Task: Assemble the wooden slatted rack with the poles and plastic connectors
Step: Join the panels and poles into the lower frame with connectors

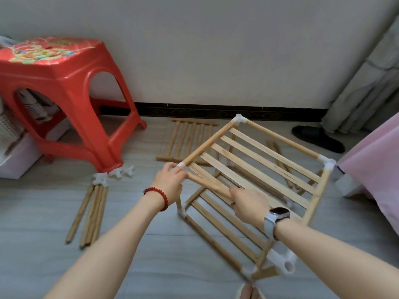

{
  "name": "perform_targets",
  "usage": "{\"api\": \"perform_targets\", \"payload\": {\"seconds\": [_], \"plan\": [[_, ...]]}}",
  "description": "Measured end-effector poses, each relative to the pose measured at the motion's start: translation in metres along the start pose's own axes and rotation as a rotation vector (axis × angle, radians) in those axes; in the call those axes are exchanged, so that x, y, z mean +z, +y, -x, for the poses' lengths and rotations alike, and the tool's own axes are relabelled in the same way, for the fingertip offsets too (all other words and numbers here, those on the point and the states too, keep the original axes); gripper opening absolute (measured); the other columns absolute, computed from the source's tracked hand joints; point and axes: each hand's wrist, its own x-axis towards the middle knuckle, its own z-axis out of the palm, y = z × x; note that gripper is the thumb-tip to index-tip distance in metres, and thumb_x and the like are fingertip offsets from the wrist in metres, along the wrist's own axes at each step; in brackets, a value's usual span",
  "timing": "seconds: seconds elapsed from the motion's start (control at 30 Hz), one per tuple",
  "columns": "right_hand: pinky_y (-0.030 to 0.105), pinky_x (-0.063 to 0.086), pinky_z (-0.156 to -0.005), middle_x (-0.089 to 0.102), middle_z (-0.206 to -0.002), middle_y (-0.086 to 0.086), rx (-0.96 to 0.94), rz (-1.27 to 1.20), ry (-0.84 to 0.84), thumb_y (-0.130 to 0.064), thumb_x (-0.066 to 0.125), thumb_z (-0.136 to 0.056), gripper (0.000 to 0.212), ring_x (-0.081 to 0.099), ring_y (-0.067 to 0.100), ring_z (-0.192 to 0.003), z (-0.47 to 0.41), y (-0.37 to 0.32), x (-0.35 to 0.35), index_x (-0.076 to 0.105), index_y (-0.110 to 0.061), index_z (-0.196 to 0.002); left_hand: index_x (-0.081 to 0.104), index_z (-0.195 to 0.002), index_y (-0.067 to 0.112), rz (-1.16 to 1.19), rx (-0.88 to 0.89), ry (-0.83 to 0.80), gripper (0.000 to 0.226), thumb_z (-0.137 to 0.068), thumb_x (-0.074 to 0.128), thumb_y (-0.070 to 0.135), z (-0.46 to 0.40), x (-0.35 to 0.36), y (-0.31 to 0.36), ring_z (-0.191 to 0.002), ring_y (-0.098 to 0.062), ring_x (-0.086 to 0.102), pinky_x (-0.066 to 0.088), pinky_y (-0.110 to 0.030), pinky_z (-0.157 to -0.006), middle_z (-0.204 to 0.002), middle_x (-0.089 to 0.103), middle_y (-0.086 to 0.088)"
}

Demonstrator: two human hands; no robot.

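Wooden pole in both hands' grip, rack half-built, spare poles on floor

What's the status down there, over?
Left hand at the corner connector, right hand gripping a pole. Rack half built, tilted up. Spare poles on floor, nothing blocking.

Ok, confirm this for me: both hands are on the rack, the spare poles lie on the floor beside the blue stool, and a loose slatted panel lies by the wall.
One thing is wrong: the stool is red, not blue, as the head view shows. The rest stands: the left hand and right hand are on the rack, the spare poles lie beside the stool, and the loose slatted panel lies by the wall.
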Motion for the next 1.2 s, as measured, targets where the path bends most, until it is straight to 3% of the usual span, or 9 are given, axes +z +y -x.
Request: {"api": "perform_targets", "payload": {"seconds": [0.3, 0.47, 0.57, 0.67, 0.8, 0.9, 1.0, 1.1, 1.2], "plan": [[0.029, 0.031, -0.061, 0.049, -0.083, -0.009, -0.273, 0.021, -0.057, -0.029, 0.046, -0.094, 0.013, 0.043, 0.015, -0.068, 0.02, -0.01, -0.001, 0.045, -0.028, -0.107, 0.059, -0.114, 0.029, 0.047, -0.037, 0.072, 0.026, -0.089, 0.054, 0.024, 0.093, -0.001, -0.001, -0.113, -0.017, 0.031, 0.029, -0.027, -0.085, -0.114, 0.052, 0.015], [0.025, 0.039, -0.06, 0.054, -0.084, -0.009, -0.338, 0.036, -0.068, -0.025, 0.049, -0.093, 0.019, 0.051, 0.014, -0.072, 0.018, -0.022, 0.004, 0.044, -0.032, -0.109, 0.066, -0.11, 0.019, 0.092, -0.02, 0.129, 0.027, -0.083, 0.065, 0.022, 0.131, -0.003, -0.006, -0.12, -0.021, 0.037, 0.03, -0.032, -0.097, -0.105, 0.059, 0.003], [0.023, 0.033, -0.055, 0.048, -0.079, -0.011, -0.356, 0.048, -0.041, -0.019, 0.049, -0.092, 0.023, 0.048, 0.013, -0.069, 0.005, -0.027, 0.005, 0.043, -0.033, -0.11, 0.068, -0.105, 0.013, 0.136, -0.018, 0.136, 0.023, -0.081, 0.068, 0.016, 0.133, -0.004, -0.011, -0.123, -0.025, 0.042, 0.032, -0.037, -0.101, -0.101, 0.06, -0.006], [0.03, 0.044, -0.061, 0.049, -0.08, -0.011, -0.36, 0.077, -0.019, -0.022, 0.049, -0.093, 0.022, 0.051, 0.015, -0.071, -0.013, -0.029, 0.002, 0.044, -0.032, -0.112, 0.066, -0.106, 0.01, 0.275, -0.068, 0.133, 0.023, -0.084, 0.066, 0.014, 0.124, -0.005, -0.018, -0.133, -0.018, 0.034, 0.029, -0.033, -0.109, -0.108, 0.057, -0.009], [0.031, 0.05, -0.067, 0.056, -0.096, -0.007, -0.361, 0.137, 0.0, -0.026, 0.048, -0.094, 0.03, 0.054, 0.014, -0.075, -0.02, -0.013, -0.004, 0.042, -0.034, -0.122, 0.067, -0.106, 0.008, 0.399, -0.039, 0.126, 0.026, -0.082, 0.069, 0.015, 0.115, -0.001, -0.013, -0.135, -0.015, 0.033, 0.034, -0.031, -0.107, -0.114, 0.059, -0.007], [0.029, 0.049, -0.066, 0.047, -0.111, -0.005, -0.306, 0.168, 0.056, -0.029, 0.049, -0.094, 0.043, 0.054, 0.014, -0.076, -0.007, 0.002, -0.002, 0.036, -0.036, -0.134, 0.068, -0.097, 0.004, 0.421, -0.004, 0.209, 0.023, -0.076, 0.074, 0.009, 0.12, 0.012, 0.002, -0.135, -0.02, 0.03, 0.036, -0.032, -0.104, -0.119, 0.056, -0.012], [0.023, 0.039, -0.055, 0.041, -0.121, -0.004, -0.274, 0.133, 0.15, -0.046, 0.05, -0.091, 0.05, 0.048, 0.008, -0.075, 0.014, 0.006, -0.002, 0.036, -0.038, -0.138, 0.064, -0.093, 0.003, 0.438, -0.089, 0.244, 0.019, -0.075, 0.072, 0.002, 0.124, 0.019, 0.009, -0.139, -0.028, 0.024, 0.03, -0.032, -0.107, -0.134, 0.044, -0.014], [0.027, 0.036, -0.052, 0.05, -0.114, -0.005, -0.306, 0.064, 0.23, -0.048, 0.049, -0.091, 0.038, 0.047, 0.011, -0.071, 0.036, 0.005, -0.002, 0.051, -0.037, -0.127, 0.059, -0.097, 0.006, 0.486, -0.16, 0.216, 0.023, -0.077, 0.069, 0.0, 0.125, 0.015, 0.011, -0.123, -0.025, 0.047, 0.047, -0.032, -0.095, -0.142, 0.034, -0.007], [0.028, 0.036, -0.059, 0.057, -0.102, -0.009, -0.276, 0.054, 0.215, -0.043, 0.045, -0.093, 0.031, 0.056, 0.016, -0.087, 0.051, 0.009, -0.001, 0.054, -0.033, -0.121, 0.053, -0.097, 0.017, 0.504, -0.199, 0.216, 0.027, -0.078, 0.069, 0.004, 0.128, 0.01, 0.014, -0.106, -0.012, 0.053, 0.048, -0.027, -0.087, -0.145, 0.034, 0.003]]}}
